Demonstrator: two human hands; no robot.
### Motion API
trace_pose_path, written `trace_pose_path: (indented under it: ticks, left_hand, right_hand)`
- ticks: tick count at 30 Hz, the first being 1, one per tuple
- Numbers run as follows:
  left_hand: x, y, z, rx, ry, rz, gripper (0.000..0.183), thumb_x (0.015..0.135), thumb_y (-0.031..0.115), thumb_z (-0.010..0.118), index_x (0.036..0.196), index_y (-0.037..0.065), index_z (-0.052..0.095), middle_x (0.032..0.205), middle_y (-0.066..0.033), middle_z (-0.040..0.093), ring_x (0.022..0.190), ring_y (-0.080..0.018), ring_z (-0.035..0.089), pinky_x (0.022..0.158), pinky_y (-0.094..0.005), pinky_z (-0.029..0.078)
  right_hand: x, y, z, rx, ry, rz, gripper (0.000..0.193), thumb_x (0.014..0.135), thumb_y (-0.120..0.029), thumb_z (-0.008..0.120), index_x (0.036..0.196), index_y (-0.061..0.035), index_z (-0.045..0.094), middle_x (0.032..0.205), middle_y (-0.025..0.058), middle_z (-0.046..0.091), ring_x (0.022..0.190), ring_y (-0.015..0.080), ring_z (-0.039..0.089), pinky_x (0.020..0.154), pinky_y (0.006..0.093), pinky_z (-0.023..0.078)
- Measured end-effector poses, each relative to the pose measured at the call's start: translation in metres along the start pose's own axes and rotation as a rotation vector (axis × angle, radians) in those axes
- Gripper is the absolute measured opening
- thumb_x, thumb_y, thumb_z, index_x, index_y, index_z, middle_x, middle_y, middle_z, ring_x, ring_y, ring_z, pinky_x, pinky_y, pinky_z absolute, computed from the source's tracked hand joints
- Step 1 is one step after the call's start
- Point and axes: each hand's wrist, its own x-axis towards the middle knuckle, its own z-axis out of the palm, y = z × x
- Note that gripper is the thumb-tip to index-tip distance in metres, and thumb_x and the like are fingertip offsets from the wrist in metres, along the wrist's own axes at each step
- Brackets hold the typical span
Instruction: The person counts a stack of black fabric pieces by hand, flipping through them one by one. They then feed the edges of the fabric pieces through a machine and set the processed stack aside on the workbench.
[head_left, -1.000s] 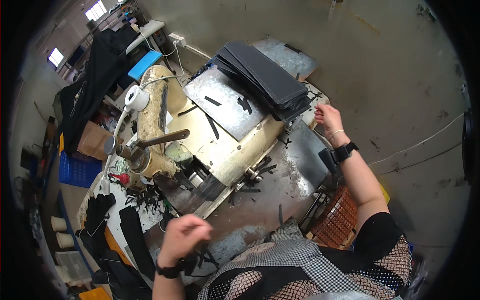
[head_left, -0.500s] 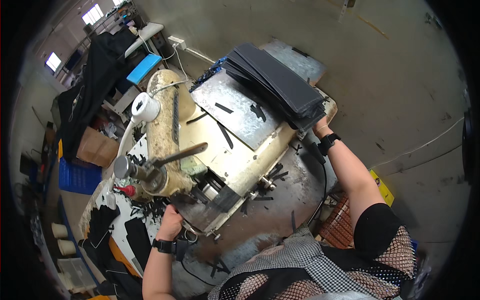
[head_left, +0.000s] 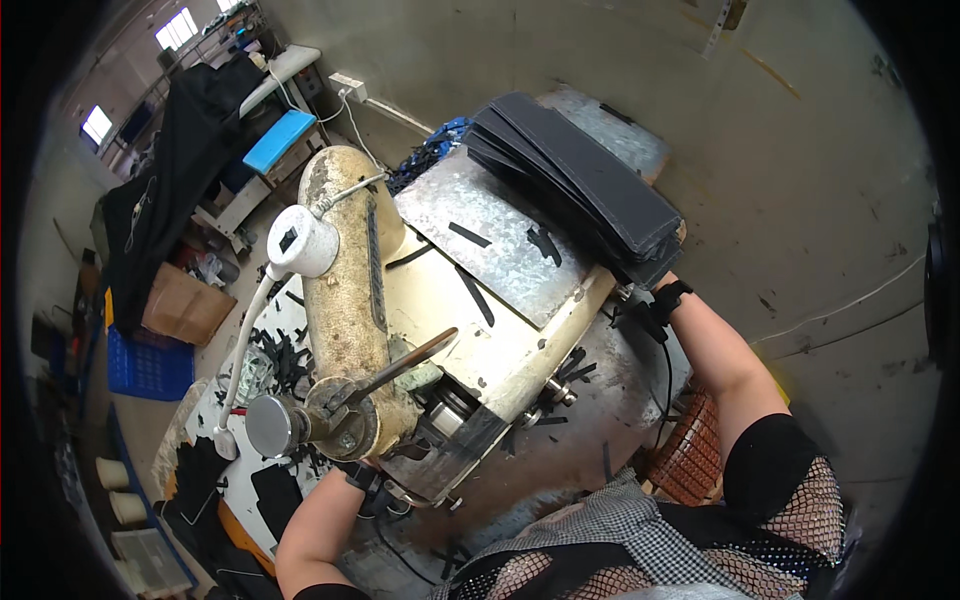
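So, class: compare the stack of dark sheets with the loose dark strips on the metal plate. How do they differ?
The stack of dark sheets is piled neatly and overhangs the edge of the metal plate; the loose dark strips lie scattered singly, flat on it. The sheets are wide and long, the strips thin and short. Both look like the same dark material.

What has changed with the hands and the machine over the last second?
The left hand, raised in front of the body before, went down and forward under the head of the cream-coloured sewing machine, where it is now mostly hidden. The right hand moved from the table edge to beneath the stack of dark grey fabric strips. The stack and the machine stayed put.
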Motion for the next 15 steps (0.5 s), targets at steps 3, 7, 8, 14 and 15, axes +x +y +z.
trace_pose_path:
  ticks: [3, 7, 8, 14, 15]
  left_hand:
    - [-0.008, -0.001, -0.010, 0.075, -0.010, 0.032, 0.028, 0.083, 0.003, 0.065, 0.111, 0.000, 0.061, 0.105, -0.0068, 0.064, 0.093, -0.0171, 0.061, 0.081, -0.0311, 0.051]
    - [-0.011, 0.007, -0.004, 0.185, -0.003, 0.074, 0.029, 0.083, 0.003, 0.065, 0.111, 0.000, 0.061, 0.105, -0.0069, 0.064, 0.093, -0.0172, 0.061, 0.080, -0.0313, 0.051]
    - [-0.014, 0.009, -0.004, 0.212, -0.001, 0.085, 0.029, 0.083, 0.003, 0.065, 0.111, 0.000, 0.061, 0.105, -0.0069, 0.064, 0.093, -0.0172, 0.061, 0.080, -0.0314, 0.051]
    - [-0.018, 0.024, -0.008, 0.389, 0.010, 0.130, 0.029, 0.082, 0.003, 0.065, 0.111, 0.000, 0.061, 0.105, -0.0070, 0.064, 0.093, -0.0174, 0.061, 0.080, -0.0317, 0.051]
    - [-0.018, 0.024, -0.004, 0.420, -0.003, 0.136, 0.029, 0.082, 0.004, 0.065, 0.111, 0.000, 0.061, 0.105, -0.0070, 0.064, 0.093, -0.0174, 0.061, 0.080, -0.0317, 0.051]
  right_hand:
    - [-0.006, -0.009, -0.012, -0.035, -0.006, 0.026, 0.054, 0.095, -0.035, 0.047, 0.142, -0.0102, 0.037, 0.145, 0.0083, 0.040, 0.133, 0.0226, 0.038, 0.113, 0.0343, 0.027]
    - [-0.009, -0.023, -0.018, -0.066, -0.012, 0.045, 0.054, 0.095, -0.035, 0.047, 0.141, -0.0099, 0.038, 0.144, 0.0083, 0.041, 0.133, 0.0226, 0.038, 0.112, 0.0343, 0.027]
    - [-0.009, -0.025, -0.019, -0.074, -0.013, 0.049, 0.054, 0.094, -0.034, 0.047, 0.141, -0.0098, 0.038, 0.144, 0.0083, 0.041, 0.133, 0.0226, 0.038, 0.112, 0.0343, 0.027]
    - [-0.002, 0.020, 0.017, 0.140, 0.064, 0.057, 0.054, 0.094, -0.034, 0.049, 0.140, -0.0088, 0.039, 0.144, 0.0084, 0.042, 0.133, 0.0224, 0.038, 0.111, 0.0339, 0.029]
    - [0.001, 0.057, 0.039, 0.363, 0.156, 0.056, 0.055, 0.093, -0.033, 0.051, 0.140, -0.0082, 0.039, 0.143, 0.0085, 0.042, 0.132, 0.0222, 0.038, 0.111, 0.0334, 0.029]
